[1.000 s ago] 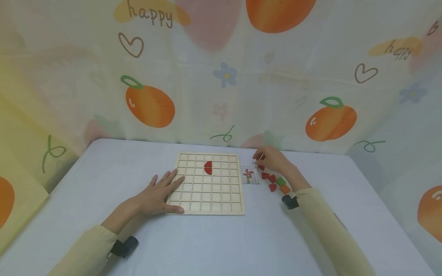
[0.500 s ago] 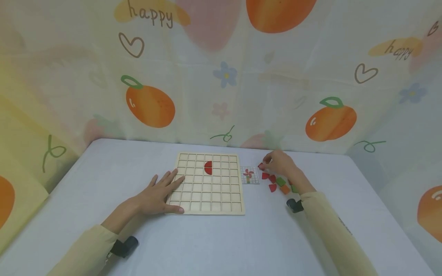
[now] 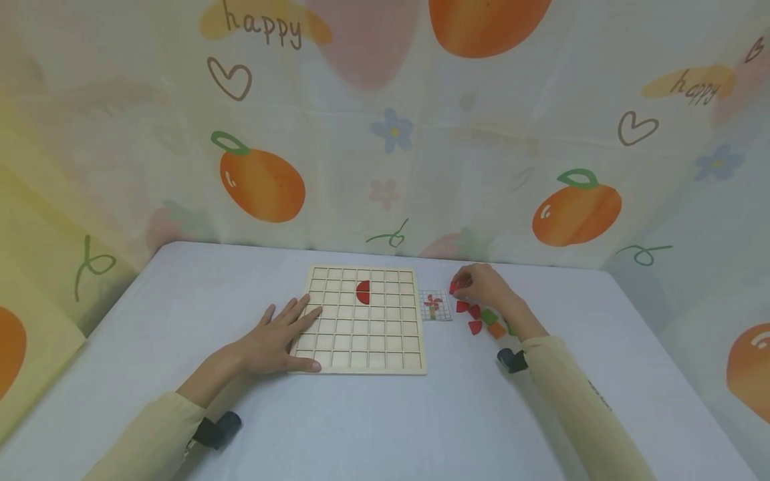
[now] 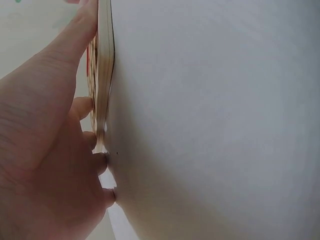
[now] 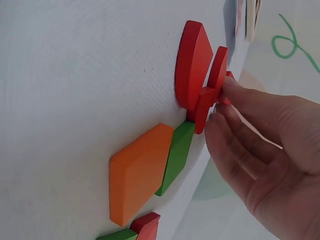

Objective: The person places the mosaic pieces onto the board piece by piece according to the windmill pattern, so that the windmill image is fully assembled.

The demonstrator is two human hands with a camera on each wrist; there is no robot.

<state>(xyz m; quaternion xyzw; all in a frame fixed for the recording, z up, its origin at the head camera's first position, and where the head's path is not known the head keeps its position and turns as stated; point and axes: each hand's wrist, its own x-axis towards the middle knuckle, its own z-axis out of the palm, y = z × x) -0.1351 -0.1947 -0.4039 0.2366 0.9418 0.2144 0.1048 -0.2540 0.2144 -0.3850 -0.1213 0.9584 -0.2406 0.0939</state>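
In the head view my left hand (image 3: 273,344) lies with spread fingers over the left edge of a wooden grid board (image 3: 385,327). Two red quarter-circle pieces (image 3: 363,292) sit in its upper cells, forming a half disc. To the right of the board, my right hand (image 3: 484,286) pinches a red quarter-circle piece (image 3: 454,287) between thumb and fingers. The right wrist view has this red piece (image 5: 218,70) upright at the thumb tip, close to other red pieces (image 5: 192,65). Left wrist view: the hand (image 4: 55,120) is at the board's edge (image 4: 105,60).
A small pattern card (image 3: 436,305) with a printed pinwheel figure lies against the board's right side. Below my right hand are loose red pieces (image 3: 475,327), an orange piece (image 3: 496,330) and green pieces (image 3: 489,316). A patterned cloth wall (image 3: 385,167) stands behind the table.
My right hand has shifted right and slightly toward me from beyond the card, and it now holds a red piece a little raised. The left hand and the board stay put.
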